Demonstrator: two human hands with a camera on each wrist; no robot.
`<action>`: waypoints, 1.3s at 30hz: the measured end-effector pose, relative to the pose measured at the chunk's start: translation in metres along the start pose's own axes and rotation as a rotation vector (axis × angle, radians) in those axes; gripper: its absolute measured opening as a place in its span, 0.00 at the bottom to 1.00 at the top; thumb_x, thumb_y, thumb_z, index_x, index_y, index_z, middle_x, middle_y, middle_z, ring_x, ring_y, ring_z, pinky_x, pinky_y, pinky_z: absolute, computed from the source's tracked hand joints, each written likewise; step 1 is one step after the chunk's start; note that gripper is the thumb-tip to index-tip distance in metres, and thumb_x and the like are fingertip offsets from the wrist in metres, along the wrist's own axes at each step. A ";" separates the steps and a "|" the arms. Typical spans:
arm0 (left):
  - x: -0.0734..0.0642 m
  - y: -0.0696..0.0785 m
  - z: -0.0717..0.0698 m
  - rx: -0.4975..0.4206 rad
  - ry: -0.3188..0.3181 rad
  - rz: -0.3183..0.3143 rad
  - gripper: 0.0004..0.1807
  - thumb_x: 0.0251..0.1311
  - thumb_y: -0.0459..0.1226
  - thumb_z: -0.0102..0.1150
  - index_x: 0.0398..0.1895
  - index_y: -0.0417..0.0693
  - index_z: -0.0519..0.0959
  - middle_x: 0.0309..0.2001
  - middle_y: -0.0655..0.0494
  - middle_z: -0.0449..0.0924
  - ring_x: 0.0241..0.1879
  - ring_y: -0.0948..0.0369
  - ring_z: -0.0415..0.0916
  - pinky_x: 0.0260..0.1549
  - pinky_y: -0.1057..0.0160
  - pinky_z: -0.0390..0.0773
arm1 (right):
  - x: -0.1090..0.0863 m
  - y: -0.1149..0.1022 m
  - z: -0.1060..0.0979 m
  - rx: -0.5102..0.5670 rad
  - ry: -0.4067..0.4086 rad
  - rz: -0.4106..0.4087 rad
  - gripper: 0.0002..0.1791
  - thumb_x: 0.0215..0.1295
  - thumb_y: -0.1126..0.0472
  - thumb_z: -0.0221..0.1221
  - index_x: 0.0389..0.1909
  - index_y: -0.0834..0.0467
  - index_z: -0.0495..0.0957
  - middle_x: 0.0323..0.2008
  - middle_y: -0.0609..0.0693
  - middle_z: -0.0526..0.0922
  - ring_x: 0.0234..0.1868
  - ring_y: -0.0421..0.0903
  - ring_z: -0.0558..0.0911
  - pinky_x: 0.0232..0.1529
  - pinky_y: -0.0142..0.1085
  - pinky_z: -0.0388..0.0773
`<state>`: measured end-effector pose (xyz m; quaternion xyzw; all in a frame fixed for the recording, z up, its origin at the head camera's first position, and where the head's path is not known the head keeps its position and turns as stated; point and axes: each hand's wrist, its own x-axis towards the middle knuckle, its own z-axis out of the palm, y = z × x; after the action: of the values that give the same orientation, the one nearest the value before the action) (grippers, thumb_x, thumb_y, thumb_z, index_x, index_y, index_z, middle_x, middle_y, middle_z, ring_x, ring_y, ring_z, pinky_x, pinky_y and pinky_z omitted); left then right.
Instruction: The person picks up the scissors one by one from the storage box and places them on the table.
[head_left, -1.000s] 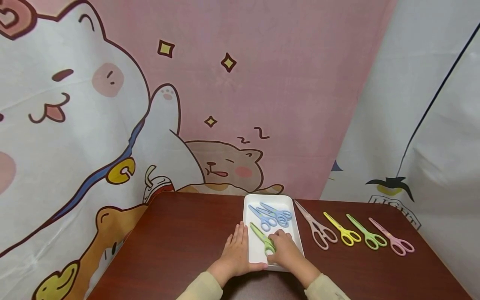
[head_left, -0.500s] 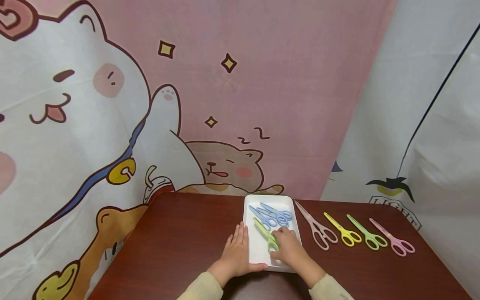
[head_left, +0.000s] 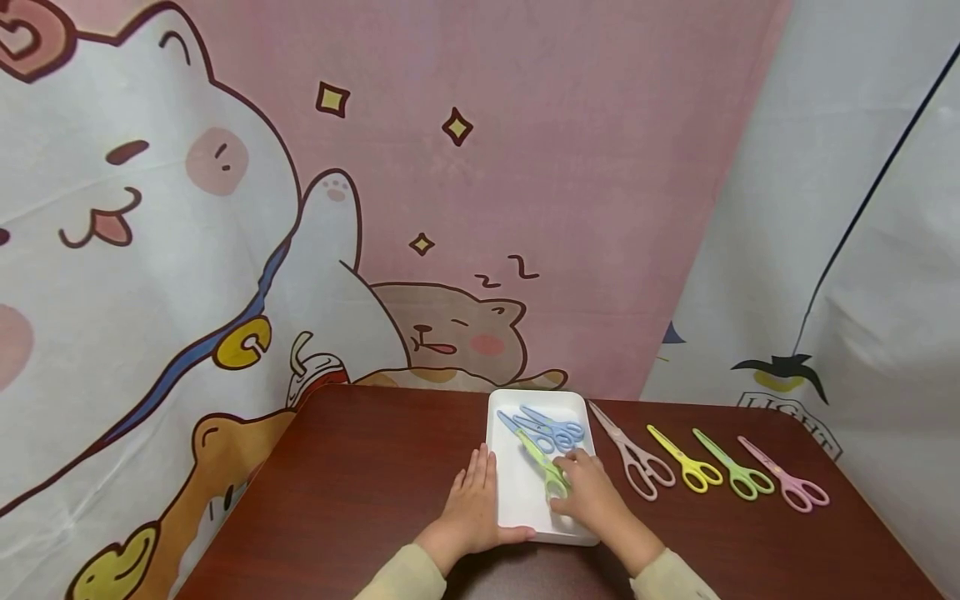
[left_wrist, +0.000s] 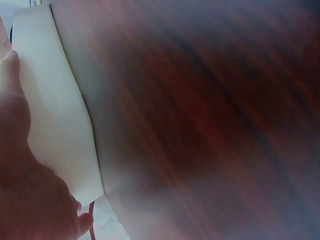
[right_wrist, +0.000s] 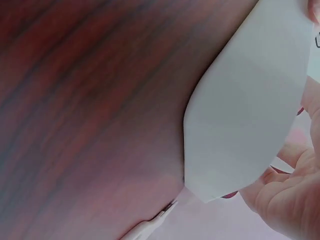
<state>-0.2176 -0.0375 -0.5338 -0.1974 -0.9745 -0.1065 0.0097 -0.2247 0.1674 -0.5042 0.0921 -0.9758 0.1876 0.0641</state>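
"Lime-green scissors (head_left: 545, 468) are inside the white tray (head_left: 513, 508). Which view shows them?"

"Only the head view. They slant across the middle of the tray, and the right hand (head_left: 588, 492) pinches their handles between thumb and fingers."

"And their blades?"

"Those point toward the tray's far left corner and overlap the blue scissors (head_left: 556, 429) clustered in its far half. Whether the two touch, I cannot tell."

"How is the left hand (head_left: 471, 508)?"

"Fingers straight along the tray's left side, thumb stretched along its near edge; it presses rather than grips."

"Do the wrist views add anything?"

"The tray's smooth outer wall, seen low against the wood-grained table (head_left: 375, 475). On the left, the hand lies against that wall. On the right, part of the hand shows beyond it, and the wall hides what the fingers hold."

"Anything outside the tray?"

"Again, head view only. To the tray's right, pale pink scissors (head_left: 624, 442) lie closest, tip just beside the far corner. Farther from the tray come yellow scissors (head_left: 684, 459), then leaf-green scissors (head_left: 731, 470), then rose-pink scissors (head_left: 780, 476)."
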 end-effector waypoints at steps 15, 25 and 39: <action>0.002 0.000 -0.002 -0.016 -0.020 -0.005 0.74 0.32 0.82 0.42 0.74 0.36 0.44 0.75 0.39 0.38 0.74 0.48 0.39 0.67 0.47 0.54 | -0.004 0.010 -0.016 0.039 0.047 0.039 0.32 0.36 0.55 0.73 0.48 0.62 0.81 0.48 0.60 0.76 0.48 0.58 0.74 0.47 0.52 0.74; 0.000 0.000 -0.004 -0.036 -0.014 -0.002 0.74 0.32 0.82 0.44 0.73 0.36 0.45 0.75 0.39 0.39 0.74 0.47 0.41 0.67 0.46 0.55 | -0.009 0.022 -0.027 0.050 0.068 0.045 0.32 0.39 0.55 0.73 0.49 0.64 0.80 0.48 0.61 0.76 0.47 0.59 0.75 0.48 0.53 0.74; -0.003 0.003 -0.013 -0.024 -0.034 -0.004 0.73 0.34 0.81 0.46 0.73 0.35 0.46 0.75 0.38 0.41 0.74 0.47 0.43 0.66 0.47 0.57 | -0.016 0.041 -0.038 0.013 0.097 0.016 0.32 0.38 0.55 0.73 0.48 0.65 0.79 0.46 0.61 0.77 0.45 0.60 0.75 0.45 0.54 0.73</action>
<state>-0.2140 -0.0384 -0.5207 -0.1973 -0.9735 -0.1150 -0.0093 -0.2137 0.2215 -0.4859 0.0755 -0.9710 0.1989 0.1094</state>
